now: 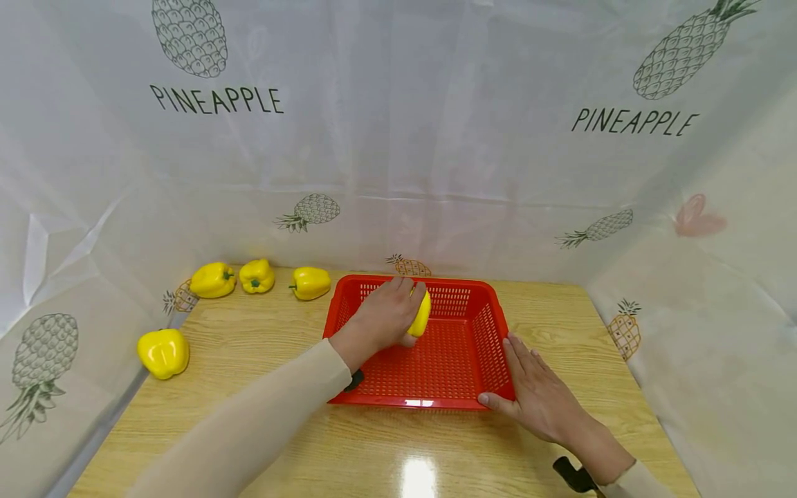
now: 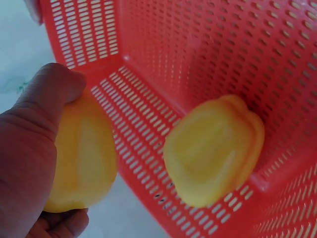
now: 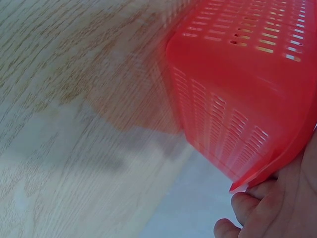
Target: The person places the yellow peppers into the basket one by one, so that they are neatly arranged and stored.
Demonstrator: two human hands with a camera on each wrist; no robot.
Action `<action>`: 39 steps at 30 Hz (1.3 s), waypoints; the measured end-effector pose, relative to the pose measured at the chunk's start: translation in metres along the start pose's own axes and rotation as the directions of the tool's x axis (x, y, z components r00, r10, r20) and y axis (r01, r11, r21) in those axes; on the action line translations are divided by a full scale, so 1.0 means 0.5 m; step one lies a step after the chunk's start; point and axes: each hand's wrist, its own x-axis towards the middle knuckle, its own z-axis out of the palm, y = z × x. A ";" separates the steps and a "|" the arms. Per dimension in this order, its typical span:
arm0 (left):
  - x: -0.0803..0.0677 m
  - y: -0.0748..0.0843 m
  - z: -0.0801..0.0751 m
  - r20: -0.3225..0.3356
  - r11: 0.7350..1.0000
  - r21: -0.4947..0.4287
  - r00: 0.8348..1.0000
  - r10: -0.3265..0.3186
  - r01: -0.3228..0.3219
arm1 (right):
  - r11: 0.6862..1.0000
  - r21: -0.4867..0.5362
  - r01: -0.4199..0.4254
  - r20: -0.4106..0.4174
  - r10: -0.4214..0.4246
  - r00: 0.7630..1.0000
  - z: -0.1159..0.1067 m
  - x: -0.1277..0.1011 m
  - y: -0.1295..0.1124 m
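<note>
Cream left sleeve [image 1: 249, 415]: the arm slants from the lower left up and across to the basket [image 1: 448, 353], a red, slotted plastic one on the table [image 1: 542, 311].
Left hand [image 1: 386, 315]: over the basket's left half, back of the hand uppermost, spread only as wide as the held pepper [image 1: 420, 317], with thumb and fingers curled around it.
Held pepper: yellow, within the basket's outline as the head view shows it; whether it touches the basket floor, I cannot tell.
Right arm: comes in from the lower right, wrist low, hand angled up and to the left.
Right hand [image 1: 540, 393]: grasping no pepper; fingers fairly straight along the basket's right side, thumb out to the side, touching the front rim near the corner.
Second pepper [image 2: 213, 151]: yellow, lying inside the basket in the left wrist view.
Outer peppers: four yellow ones on the table's left side; three [image 1: 257, 276] along the back edge, one [image 1: 163, 353] nearer the front.
Sheet [image 1: 436, 138]: white, printed with pineapples, behind the table.
</note>
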 end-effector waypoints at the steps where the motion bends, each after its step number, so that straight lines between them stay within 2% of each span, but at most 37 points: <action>1: 0.006 0.004 0.004 0.011 1.000 0.002 1.000 -0.004 0.004 | 1.000 0.002 -0.006 0.007 0.006 1.000 0.001 0.000 0.000; 11: 0.039 0.024 0.036 0.122 0.999 -0.007 0.992 -0.037 0.039 | 1.000 0.006 -0.008 0.003 0.008 1.000 0.003 0.001 0.001; 24: 0.066 0.051 0.067 0.172 0.998 -0.036 0.984 -0.036 0.043 | 1.000 -0.007 -0.011 0.001 0.011 1.000 0.004 0.003 0.002; 29: 0.074 0.064 0.074 0.189 0.996 -0.077 0.981 -0.039 0.054 | 1.000 -0.005 -0.015 -0.003 0.015 1.000 0.004 0.003 0.000; 33: 0.079 0.064 0.083 0.204 0.994 -0.091 0.978 -0.046 0.065 | 1.000 -0.004 -0.015 0.000 0.015 1.000 0.005 0.003 -0.001; 39: 0.080 0.048 0.105 0.236 0.988 -0.110 0.968 -0.082 0.110 | 1.000 -0.011 -0.013 0.002 0.013 1.000 0.006 0.003 0.000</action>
